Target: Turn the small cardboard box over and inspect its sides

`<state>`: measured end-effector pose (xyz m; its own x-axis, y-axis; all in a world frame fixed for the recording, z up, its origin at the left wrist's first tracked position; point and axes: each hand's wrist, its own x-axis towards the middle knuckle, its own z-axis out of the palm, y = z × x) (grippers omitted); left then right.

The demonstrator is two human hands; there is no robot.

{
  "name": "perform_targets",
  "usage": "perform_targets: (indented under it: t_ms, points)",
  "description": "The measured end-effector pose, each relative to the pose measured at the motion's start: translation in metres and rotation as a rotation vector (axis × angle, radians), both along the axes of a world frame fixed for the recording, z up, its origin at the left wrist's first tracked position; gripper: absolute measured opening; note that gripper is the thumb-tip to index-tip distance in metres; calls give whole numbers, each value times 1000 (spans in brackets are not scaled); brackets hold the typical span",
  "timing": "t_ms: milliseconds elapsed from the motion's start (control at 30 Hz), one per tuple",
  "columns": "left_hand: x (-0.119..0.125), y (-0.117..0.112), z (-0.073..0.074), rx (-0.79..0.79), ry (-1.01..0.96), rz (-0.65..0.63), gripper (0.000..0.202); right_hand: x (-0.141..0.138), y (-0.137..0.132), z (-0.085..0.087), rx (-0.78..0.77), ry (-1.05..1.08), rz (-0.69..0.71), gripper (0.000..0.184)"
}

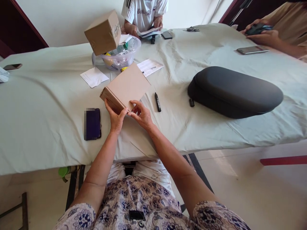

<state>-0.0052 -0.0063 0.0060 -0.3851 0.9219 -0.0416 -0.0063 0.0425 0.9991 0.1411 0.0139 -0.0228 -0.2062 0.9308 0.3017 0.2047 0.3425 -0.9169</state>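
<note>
A brown cardboard box (pixel 130 83) lies tilted at an angle on the covered table in front of me. My left hand (pixel 116 117) grips its near left side, fingers along the side face and thumb at the near corner. At that same corner my right hand (pixel 141 115) pinches the edge, with thumb and forefinger close together. The box's underside is hidden. A black marker (pixel 157 102) lies right of my right hand, and a dark phone (pixel 93 124) lies left of my left hand.
A larger cardboard box (pixel 103 33) rests on a clear plastic basket (pixel 130 57) of bottles. Papers (pixel 94 77) lie nearby. At right stands a dark grey case (pixel 235 91). Across the table a person (pixel 145 16) holds papers; another person's hands (pixel 263 35) hold a dark object.
</note>
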Motion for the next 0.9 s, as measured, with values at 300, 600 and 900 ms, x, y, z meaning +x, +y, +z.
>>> perform_targets:
  t_ms: [300,600,900]
  points:
    - [-16,9,-7,14,-212,-22,94,16,19,-12,-79,114,-346,62]
    - [-31,17,-6,8,-233,-72,82,42,33,-24,-44,148,-710,49]
    - [-23,16,-2,0,-179,29,93,35,29,-18,-68,193,-644,50]
